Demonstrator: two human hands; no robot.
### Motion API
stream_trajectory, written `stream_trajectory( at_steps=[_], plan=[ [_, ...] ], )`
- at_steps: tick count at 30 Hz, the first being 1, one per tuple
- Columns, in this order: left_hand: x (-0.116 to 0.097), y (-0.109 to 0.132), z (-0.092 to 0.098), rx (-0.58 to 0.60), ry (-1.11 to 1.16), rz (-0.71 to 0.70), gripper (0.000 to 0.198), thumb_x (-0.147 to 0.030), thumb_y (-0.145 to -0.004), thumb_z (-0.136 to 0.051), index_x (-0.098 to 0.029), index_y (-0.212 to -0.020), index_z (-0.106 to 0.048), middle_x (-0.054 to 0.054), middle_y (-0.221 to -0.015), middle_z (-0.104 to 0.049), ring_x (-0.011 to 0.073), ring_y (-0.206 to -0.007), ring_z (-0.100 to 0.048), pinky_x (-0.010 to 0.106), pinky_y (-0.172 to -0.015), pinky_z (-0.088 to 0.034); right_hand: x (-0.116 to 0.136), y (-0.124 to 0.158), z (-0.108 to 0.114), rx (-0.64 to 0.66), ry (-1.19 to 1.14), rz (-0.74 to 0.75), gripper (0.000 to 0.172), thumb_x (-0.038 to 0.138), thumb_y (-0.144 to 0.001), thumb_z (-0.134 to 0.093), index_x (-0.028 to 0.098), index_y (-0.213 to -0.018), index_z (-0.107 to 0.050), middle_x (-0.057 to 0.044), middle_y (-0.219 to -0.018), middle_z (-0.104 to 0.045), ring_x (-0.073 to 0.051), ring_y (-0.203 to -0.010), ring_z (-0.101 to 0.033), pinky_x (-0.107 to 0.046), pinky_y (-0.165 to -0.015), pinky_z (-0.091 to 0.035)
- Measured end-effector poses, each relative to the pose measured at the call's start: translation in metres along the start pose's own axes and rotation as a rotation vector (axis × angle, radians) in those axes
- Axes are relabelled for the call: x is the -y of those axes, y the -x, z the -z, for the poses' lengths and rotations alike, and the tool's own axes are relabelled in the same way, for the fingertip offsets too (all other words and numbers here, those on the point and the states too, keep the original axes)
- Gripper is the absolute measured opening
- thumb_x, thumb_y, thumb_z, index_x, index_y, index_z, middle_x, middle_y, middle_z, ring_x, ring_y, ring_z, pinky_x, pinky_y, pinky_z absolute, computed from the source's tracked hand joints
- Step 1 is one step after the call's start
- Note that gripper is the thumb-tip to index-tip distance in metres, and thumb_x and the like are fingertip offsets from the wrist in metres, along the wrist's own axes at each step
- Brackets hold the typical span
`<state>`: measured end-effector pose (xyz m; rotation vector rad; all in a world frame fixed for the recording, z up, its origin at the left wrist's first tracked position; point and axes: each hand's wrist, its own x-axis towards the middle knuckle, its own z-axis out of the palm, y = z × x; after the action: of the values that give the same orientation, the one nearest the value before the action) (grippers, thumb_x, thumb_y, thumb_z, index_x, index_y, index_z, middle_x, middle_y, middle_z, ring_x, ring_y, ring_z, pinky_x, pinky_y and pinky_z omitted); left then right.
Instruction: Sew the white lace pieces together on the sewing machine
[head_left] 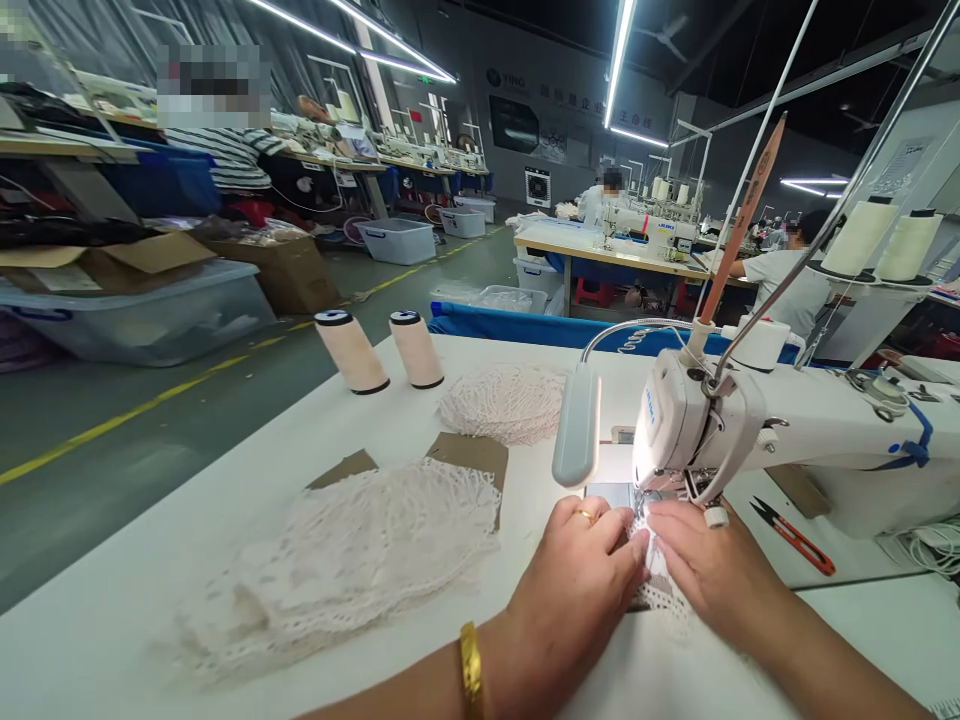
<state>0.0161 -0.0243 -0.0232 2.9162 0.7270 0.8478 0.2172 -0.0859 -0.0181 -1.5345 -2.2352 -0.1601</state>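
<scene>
A small piece of white lace (pixel 661 592) lies under the needle area of a white sewing machine (pixel 675 420), lit by its lamp. My left hand (pixel 577 570) grips the lace's left edge, thumb and fingers pressed together close to the presser foot. On the other side, my right hand (pixel 709 560) has its fingers closed on the same lace, fingertips beside the foot. Both hands partly hide the lace and the needle plate. To the left lies a large stack of white lace pieces (pixel 367 550), and behind it a rounder pile of lace (pixel 506 400).
Two cones of pale thread (pixel 351 352) stand at the table's far left edge. Orange-handled thread snips (pixel 795 538) lie right of my right hand. A grey lamp arm (pixel 576 425) hangs left of the machine head. Beyond are co-workers at other machines and plastic bins (pixel 397 241).
</scene>
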Motion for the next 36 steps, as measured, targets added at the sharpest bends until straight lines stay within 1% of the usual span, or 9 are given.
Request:
stream_trajectory(
  at_steps=[10,14,19,22,25,29,31,33,36],
  plan=[
    [-0.001,-0.004,0.004,0.014,-0.002,0.027,0.010,-0.015,-0.094,-0.060,-0.020,-0.091,-0.067,0.006,-0.090,-0.067,0.0256,-0.084,-0.056,0.041,-0.076,-0.039,-0.002,-0.002,0.003,0.009,0.026,-0.028,0.033,0.011,-0.097,-0.048,0.025,-0.116,-0.071,-0.009,-0.116,-0.076,-0.026,-0.099,-0.071,-0.039,-0.083,-0.057],
    [0.002,-0.005,0.006,0.046,0.051,0.061,0.009,-0.014,-0.093,-0.062,-0.021,-0.092,-0.068,0.006,-0.094,-0.068,0.0262,-0.087,-0.057,0.042,-0.080,-0.040,-0.001,0.001,0.004,-0.006,0.017,-0.026,0.032,0.012,-0.100,-0.046,0.025,-0.117,-0.069,-0.010,-0.115,-0.075,-0.028,-0.105,-0.068,-0.041,-0.085,-0.056],
    [0.011,-0.005,0.009,0.059,0.260,0.091,0.008,-0.015,-0.092,-0.064,-0.021,-0.092,-0.070,0.004,-0.100,-0.069,0.0246,-0.093,-0.059,0.039,-0.083,-0.043,0.008,0.010,0.012,0.112,-0.113,0.042,0.023,0.035,-0.100,-0.066,0.024,-0.119,-0.061,-0.010,-0.118,-0.071,-0.031,-0.107,-0.064,-0.045,-0.088,-0.054],
    [0.017,-0.006,0.010,0.054,0.317,0.072,0.021,-0.010,-0.091,-0.056,-0.022,-0.096,-0.073,0.005,-0.102,-0.068,0.0238,-0.094,-0.058,0.038,-0.082,-0.043,0.009,0.012,0.010,0.124,-0.130,0.080,0.003,0.025,-0.104,-0.056,0.023,-0.104,-0.058,-0.008,-0.109,-0.070,-0.026,-0.097,-0.065,-0.041,-0.082,-0.052],
    [0.020,-0.010,0.010,0.064,0.327,0.062,0.031,-0.006,-0.083,-0.055,-0.024,-0.100,-0.074,0.005,-0.102,-0.065,0.0241,-0.094,-0.057,0.039,-0.085,-0.045,0.003,0.009,0.004,0.062,-0.177,0.009,0.020,0.017,-0.107,-0.040,0.024,-0.094,-0.054,-0.005,-0.091,-0.067,-0.023,-0.086,-0.063,-0.035,-0.074,-0.048],
    [0.023,-0.016,0.008,0.098,0.369,0.080,0.018,-0.014,-0.082,-0.060,-0.022,-0.092,-0.072,0.004,-0.098,-0.062,0.0240,-0.094,-0.056,0.038,-0.085,-0.046,0.001,0.006,0.008,-0.001,-0.290,-0.126,0.017,0.025,-0.109,-0.043,0.025,-0.098,-0.055,-0.002,-0.089,-0.067,-0.022,-0.085,-0.063,-0.033,-0.072,-0.048],
    [0.024,-0.018,0.007,0.101,0.395,0.094,0.013,-0.017,-0.085,-0.062,-0.022,-0.092,-0.072,0.004,-0.097,-0.061,0.0241,-0.095,-0.055,0.038,-0.086,-0.045,0.002,0.006,0.014,0.055,-0.316,-0.100,0.005,0.031,-0.105,-0.057,0.026,-0.104,-0.057,-0.003,-0.097,-0.069,-0.023,-0.091,-0.064,-0.034,-0.076,-0.050],
    [0.025,-0.019,0.006,0.098,0.404,0.096,0.013,-0.018,-0.088,-0.062,-0.022,-0.093,-0.072,0.004,-0.096,-0.061,0.0241,-0.095,-0.055,0.039,-0.086,-0.044,0.003,0.007,0.018,0.126,-0.280,-0.058,0.013,0.031,-0.098,-0.067,0.025,-0.105,-0.058,-0.004,-0.103,-0.069,-0.025,-0.093,-0.062,-0.035,-0.079,-0.050],
    [0.026,-0.020,0.004,0.101,0.399,0.087,0.010,-0.018,-0.089,-0.063,-0.022,-0.093,-0.072,0.004,-0.097,-0.061,0.0238,-0.094,-0.054,0.038,-0.086,-0.044,0.002,0.009,0.016,0.130,-0.217,-0.049,0.010,0.021,-0.103,-0.053,0.024,-0.093,-0.056,-0.004,-0.095,-0.068,-0.023,-0.086,-0.060,-0.034,-0.073,-0.046]
  ],
)
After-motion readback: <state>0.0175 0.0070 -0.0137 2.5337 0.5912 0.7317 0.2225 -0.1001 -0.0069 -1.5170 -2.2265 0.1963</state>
